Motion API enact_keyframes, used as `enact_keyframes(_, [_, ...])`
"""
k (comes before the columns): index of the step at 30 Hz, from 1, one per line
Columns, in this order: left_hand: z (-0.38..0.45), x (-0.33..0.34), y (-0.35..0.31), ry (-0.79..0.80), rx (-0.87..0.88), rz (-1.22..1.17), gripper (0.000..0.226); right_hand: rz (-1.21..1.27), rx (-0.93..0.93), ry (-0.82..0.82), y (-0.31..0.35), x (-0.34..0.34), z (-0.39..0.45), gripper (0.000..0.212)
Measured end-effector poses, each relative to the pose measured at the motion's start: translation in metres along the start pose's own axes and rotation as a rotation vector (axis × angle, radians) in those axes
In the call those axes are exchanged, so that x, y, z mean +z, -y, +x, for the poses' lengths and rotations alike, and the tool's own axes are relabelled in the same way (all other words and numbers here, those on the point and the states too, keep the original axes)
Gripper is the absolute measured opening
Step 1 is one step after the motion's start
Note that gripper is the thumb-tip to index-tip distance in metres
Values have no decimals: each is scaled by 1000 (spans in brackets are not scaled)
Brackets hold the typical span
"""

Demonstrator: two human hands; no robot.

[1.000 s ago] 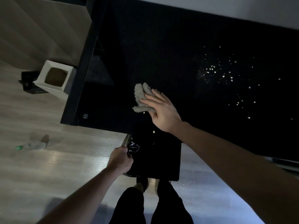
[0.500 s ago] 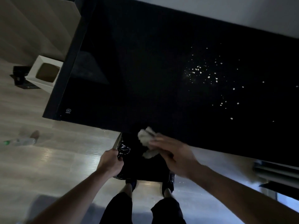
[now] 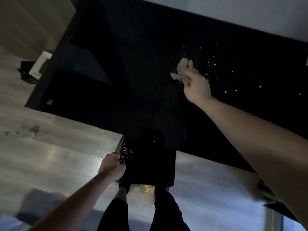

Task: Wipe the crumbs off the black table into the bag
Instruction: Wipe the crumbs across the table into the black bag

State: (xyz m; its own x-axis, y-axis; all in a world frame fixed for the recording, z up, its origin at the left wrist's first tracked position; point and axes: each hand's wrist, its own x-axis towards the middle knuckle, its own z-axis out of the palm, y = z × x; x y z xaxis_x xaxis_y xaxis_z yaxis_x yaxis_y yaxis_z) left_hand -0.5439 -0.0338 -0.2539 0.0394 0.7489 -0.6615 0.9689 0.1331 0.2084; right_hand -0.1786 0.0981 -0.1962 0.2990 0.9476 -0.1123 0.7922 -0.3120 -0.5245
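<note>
Crumbs (image 3: 215,64) scattered on the black surface (image 3: 133,67), mostly right of and beyond the right hand (image 3: 196,85), a few touching its edge. Right hand far out over the surface, fingers curled into a grey cloth (image 3: 182,70), pressing it down at the near-left edge of the scatter. Left hand (image 3: 113,165) well below, off the near edge, gripping the crinkled rim of a black bag (image 3: 150,164) held against that edge. Stray crumbs on the floor (image 3: 200,189) right of the bag.
</note>
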Motion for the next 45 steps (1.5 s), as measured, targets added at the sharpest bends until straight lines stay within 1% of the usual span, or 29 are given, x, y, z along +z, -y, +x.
enact_keyframes(2, [-6,8,-11,-3,-8,-6,13,-59,-57,31,0,10,-9,48])
enact_keyframes(5, [-16,17,-24,-6,-24,-21,15,-85,-205,70,6,22,-51,47])
enact_keyframes(7, [-21,22,-31,-7,-37,-36,17,-68,-288,88,8,29,-88,48])
enact_keyframes(10, [-27,26,-42,-5,-43,-39,14,-32,-375,155,9,35,-141,51])
enact_keyframes(15, [-33,29,-54,-3,-31,-42,15,30,-445,326,4,29,-207,51])
enact_keyframes(17, [-36,31,-56,12,-36,-53,17,69,-451,420,-1,22,-222,54])
enact_keyframes(19, [-37,32,-57,17,-40,-68,16,126,-432,461,-3,12,-228,56])
enact_keyframes(21, [-38,33,-59,18,-44,-82,15,194,-384,410,-6,1,-218,55])
enact_keyframes(23, [-39,31,-60,22,-47,-87,12,275,-305,278,-8,-7,-192,53])
enact_keyframes(26, [-36,30,-62,29,-51,-96,11,333,-196,90,-7,-18,-134,49])
enact_keyframes(28, [-34,28,-63,26,-45,-93,12,319,-131,1,-7,-26,-90,47])
enact_keyframes(33, [-24,22,-62,32,-39,-84,17,197,-35,-172,-17,-32,8,47])
enact_keyframes(39, [-10,21,-54,48,-33,-114,19,54,96,-242,-39,-36,86,49])
enact_keyframes(43, [-4,23,-51,35,-27,-112,19,-42,196,-168,-48,-25,109,52])
enact_keyframes(45, [-4,24,-49,36,-32,-109,18,-97,161,-137,-45,-13,106,59])
